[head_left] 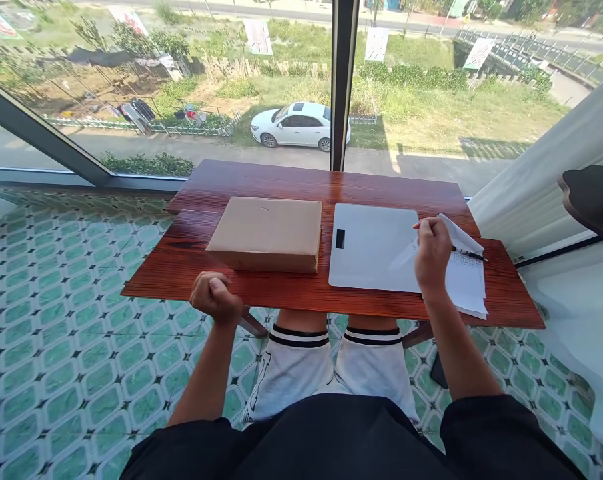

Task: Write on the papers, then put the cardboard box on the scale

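Resting at the near edge of the red wooden worktop [291,293], the left hand [215,298] is curled into a loose fist with its grip closed on nothing, probably just steadying the seated person. The right hand [432,252] hovers over the right edge of a white tablet [371,248], fingers drawn together as if pinching the corner of the printed paper sheets [468,277] that lie partly under it; whether the grip really clamps the paper cannot be told from this angle. A black pen [468,254] lies on the sheets just beyond the knuckles, within easy reach. The tablet sits flat, squarely in front of the person, which suits writing or reading. A closed cardboard box [267,232] lies just beside it on the left, not touching either hand, pushed slightly back from the edge. Beyond the glass a white car [298,125] is parked.
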